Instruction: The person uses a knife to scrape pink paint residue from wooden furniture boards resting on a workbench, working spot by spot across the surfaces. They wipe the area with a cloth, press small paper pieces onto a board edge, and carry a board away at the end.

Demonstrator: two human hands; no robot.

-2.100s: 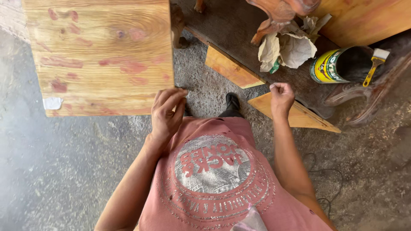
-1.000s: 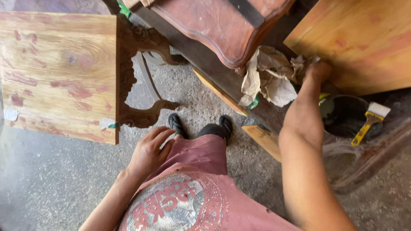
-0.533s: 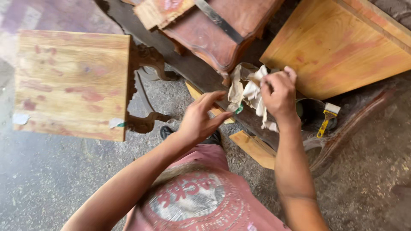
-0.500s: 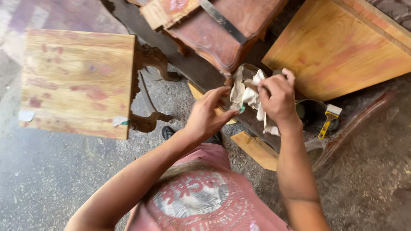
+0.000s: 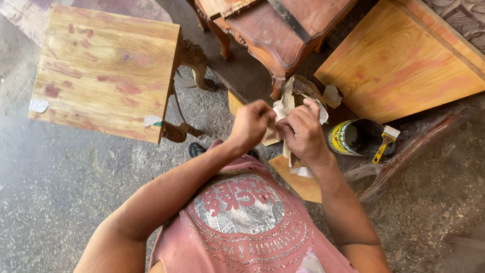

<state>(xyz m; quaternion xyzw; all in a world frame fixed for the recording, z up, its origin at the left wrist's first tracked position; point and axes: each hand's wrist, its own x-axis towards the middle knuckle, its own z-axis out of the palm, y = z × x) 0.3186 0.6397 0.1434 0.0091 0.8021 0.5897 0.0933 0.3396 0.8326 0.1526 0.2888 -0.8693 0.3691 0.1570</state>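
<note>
Near the middle of the frame both hands met over a crumpled sheet of pale sandpaper (image 5: 292, 97). The left hand (image 5: 251, 124) was curled into a loose fist pinching the sheet's left edge, and the right hand (image 5: 302, 132) was closed around its lower part, with a strip of it hanging out below the palm.

Room to move was tight there. Just above the hands stood a dark reddish carved table (image 5: 273, 30), its leg coming down right beside the paper. A yellow wooden panel (image 5: 404, 60) filled the upper right, its lower edge close to the right hand. At upper left a pale square tabletop (image 5: 103, 71) with reddish smears kept well apart from the hands, with small white scraps on its left and lower right edges. The widest open stretch was the grey, dusty floor (image 5: 60, 187) at lower left.

To the right of the right hand a round tin (image 5: 351, 137) lay on its side, its band yellow with green, and a yellow-handled brush (image 5: 385, 141) rested against it.
</note>
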